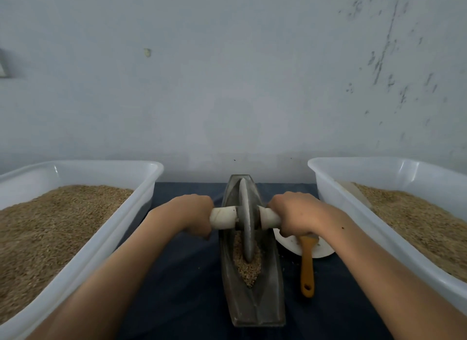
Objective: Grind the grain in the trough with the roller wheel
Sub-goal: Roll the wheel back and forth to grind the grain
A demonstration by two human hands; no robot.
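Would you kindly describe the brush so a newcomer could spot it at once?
Start at the long grey metal trough on the dark blue cloth. Just right of it an orange-handled brush lies with its head on a white round plate. It is the only orange item.

My trough (252,301) lies between two tubs (75,238) (379,213); wheel (246,220) and grain (249,266) in it, brush (307,263) and plate (290,243) right.
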